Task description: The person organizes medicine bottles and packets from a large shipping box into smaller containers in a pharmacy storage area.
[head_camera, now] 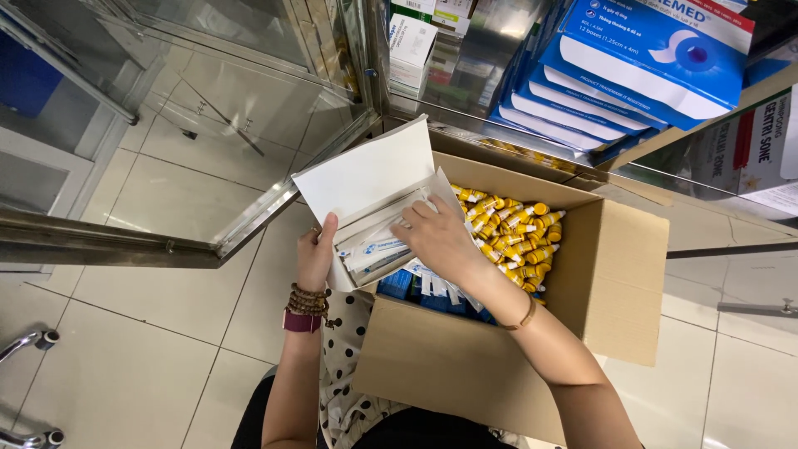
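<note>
My left hand (317,252) grips the near end of a small open white carton (371,187) with its lid flipped up. Inside it lie white and blue sachets (374,252). My right hand (439,237) reaches into the carton, fingers on the sachets. Both hands hover over a big brown cardboard box (607,274) on my lap. That box holds several small yellow bottles (515,237) at the back and blue packs (399,285) at the front.
A glass cabinet with a metal frame (274,204) stands ahead and to the left. Stacked blue and white flat boxes (640,58) lie on a shelf at upper right. More small cartons (411,46) sit behind the glass. Tiled floor (141,349) surrounds me.
</note>
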